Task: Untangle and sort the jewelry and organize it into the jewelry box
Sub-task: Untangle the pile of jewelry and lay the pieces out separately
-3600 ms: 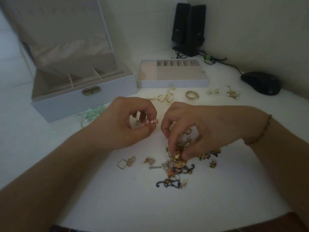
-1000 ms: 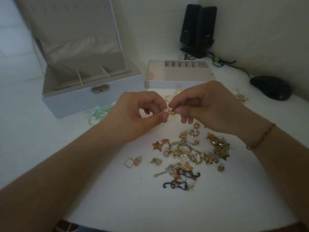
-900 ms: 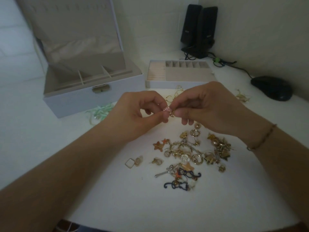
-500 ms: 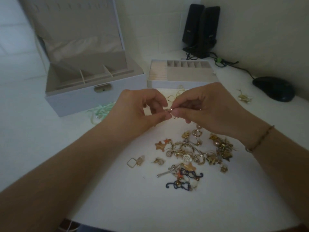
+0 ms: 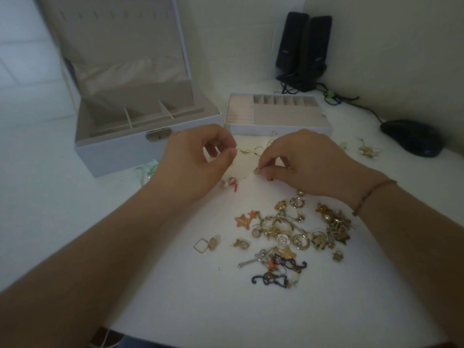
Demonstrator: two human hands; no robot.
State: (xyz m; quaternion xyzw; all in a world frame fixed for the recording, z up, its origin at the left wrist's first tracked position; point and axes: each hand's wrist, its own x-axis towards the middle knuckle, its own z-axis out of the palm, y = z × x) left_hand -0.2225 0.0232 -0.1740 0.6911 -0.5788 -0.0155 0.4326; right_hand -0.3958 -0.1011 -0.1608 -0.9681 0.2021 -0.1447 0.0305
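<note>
Just in front of the open jewelry box [image 5: 120,151], a small gold piece [image 5: 256,170] was pinched in right hand [image 5: 306,167]; left hand [image 5: 198,162] pinched shut, contents unclear. Pile [image 5: 288,232] lay nearer. Best separated w/ gentle pulls, prob.

Two hands (left [image 5: 198,162], right [image 5: 308,164]); one open jewelry box [image 5: 140,146]; one removable tray [image 5: 276,116]; two black speakers [image 5: 303,49]; one mouse [image 5: 411,136]; one loose jewelry pile [image 5: 293,234] (pieces too tangled to count).
</note>
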